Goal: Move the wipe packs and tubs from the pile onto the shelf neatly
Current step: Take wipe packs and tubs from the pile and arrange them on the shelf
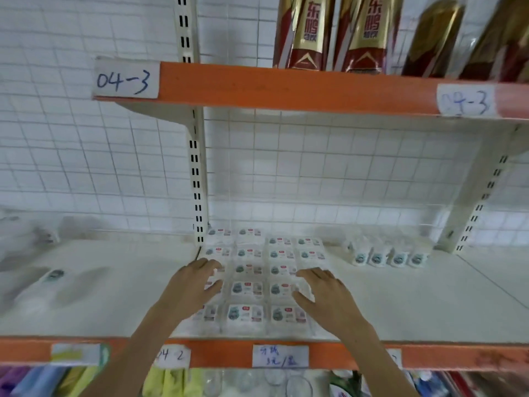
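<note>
Wipe packs, gridded on shelf.
Light, soft, slippery film; take by short edges. Left hand, right hand flat, fingers relaxed, pressing packs.

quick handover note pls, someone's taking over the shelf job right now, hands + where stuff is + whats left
Left hand: open, fingers flat on the left column of the packs; no grip.
Right hand: open, flat on the right column.
Done: packs lie in a neat grid on the shelf; four tubs stand in a row to their right.
Left: blurred pile at far left still to move.
</note>
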A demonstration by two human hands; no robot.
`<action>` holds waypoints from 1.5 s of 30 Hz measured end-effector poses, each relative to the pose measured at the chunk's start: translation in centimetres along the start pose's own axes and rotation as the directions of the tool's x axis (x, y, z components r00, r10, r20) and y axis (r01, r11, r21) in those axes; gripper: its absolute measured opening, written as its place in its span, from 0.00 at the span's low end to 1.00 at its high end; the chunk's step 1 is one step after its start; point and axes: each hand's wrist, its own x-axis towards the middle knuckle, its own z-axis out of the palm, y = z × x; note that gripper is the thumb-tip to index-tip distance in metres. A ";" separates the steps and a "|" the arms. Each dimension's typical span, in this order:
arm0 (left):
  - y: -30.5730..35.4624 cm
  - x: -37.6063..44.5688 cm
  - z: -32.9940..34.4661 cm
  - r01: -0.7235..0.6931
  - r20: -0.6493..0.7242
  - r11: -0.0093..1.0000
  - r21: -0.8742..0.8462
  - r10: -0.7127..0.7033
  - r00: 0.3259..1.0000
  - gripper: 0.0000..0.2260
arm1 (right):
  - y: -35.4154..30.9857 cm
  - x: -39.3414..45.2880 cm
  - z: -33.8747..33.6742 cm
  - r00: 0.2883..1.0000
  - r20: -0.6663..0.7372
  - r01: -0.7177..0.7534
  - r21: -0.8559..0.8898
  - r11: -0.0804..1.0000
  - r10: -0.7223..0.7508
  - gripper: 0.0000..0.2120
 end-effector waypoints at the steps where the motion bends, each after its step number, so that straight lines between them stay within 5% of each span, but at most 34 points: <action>1: 0.8 -1.1 -0.4 -0.024 -0.028 1.000 0.018 0.025 0.999 0.09 | 0.2 -1.5 -0.4 1.000 -0.010 -0.004 0.020 1.000 0.004 0.20; 9: 8.7 -12.4 -2.1 0.041 -0.077 0.999 -0.017 -0.042 0.996 0.13 | 1.2 -15.3 -1.9 1.000 -0.023 0.004 0.086 0.996 -0.002 0.19; 19: 9.9 -27.2 -6.0 0.304 0.077 0.953 -0.002 -0.303 0.950 0.16 | -3.6 -21.9 0.5 0.970 0.206 0.085 0.206 0.975 -0.129 0.14; 32: -1.6 -45.7 -20.2 0.748 -0.102 0.655 0.108 -0.741 0.663 0.13 | -30.5 -16.6 8.5 0.782 0.238 0.409 0.501 0.763 -0.576 0.17; 45: -20.2 -54.3 -32.2 0.799 -0.153 0.588 0.131 -0.784 0.602 0.11 | -54.0 -9.5 14.5 0.753 0.221 0.416 0.570 0.709 -0.620 0.15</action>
